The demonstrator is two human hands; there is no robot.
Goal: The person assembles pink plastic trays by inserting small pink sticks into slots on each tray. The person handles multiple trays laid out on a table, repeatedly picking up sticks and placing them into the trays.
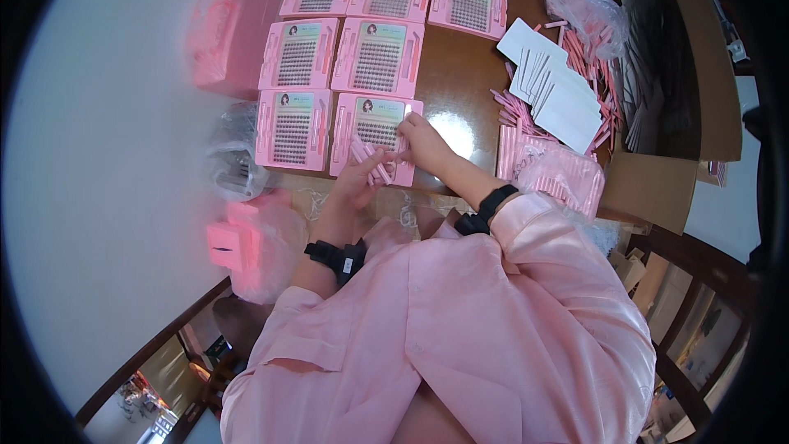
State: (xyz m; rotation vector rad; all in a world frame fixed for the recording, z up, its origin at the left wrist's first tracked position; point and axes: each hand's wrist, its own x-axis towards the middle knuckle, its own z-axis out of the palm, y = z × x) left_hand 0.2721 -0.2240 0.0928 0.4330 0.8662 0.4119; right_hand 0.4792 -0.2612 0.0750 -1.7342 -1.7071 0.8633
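My left hand (355, 178) is closed around several slim pink tubes (361, 150), held over the lower edge of the nearest lash tray (341, 136). This pink tray carries a card of dark false lash clusters. At the tray's right side, over its narrow slot, the fingers of my right hand (426, 141) are bent and pressed together. What they grip, if anything, is hidden. Just left lies another lash tray (325, 156), and behind it two more, one being a filled tray (339, 56) with slim tools along its right side.
More lash trays (431, 12) line the brown table (456, 74). White cards (567, 119) lie over pink tubes and sticks (608, 103) at right, beside a striped pink packet (563, 177) and an open cardboard box (699, 57). Pink stacks (246, 29) and bagged pink boxes (234, 242) stand left.
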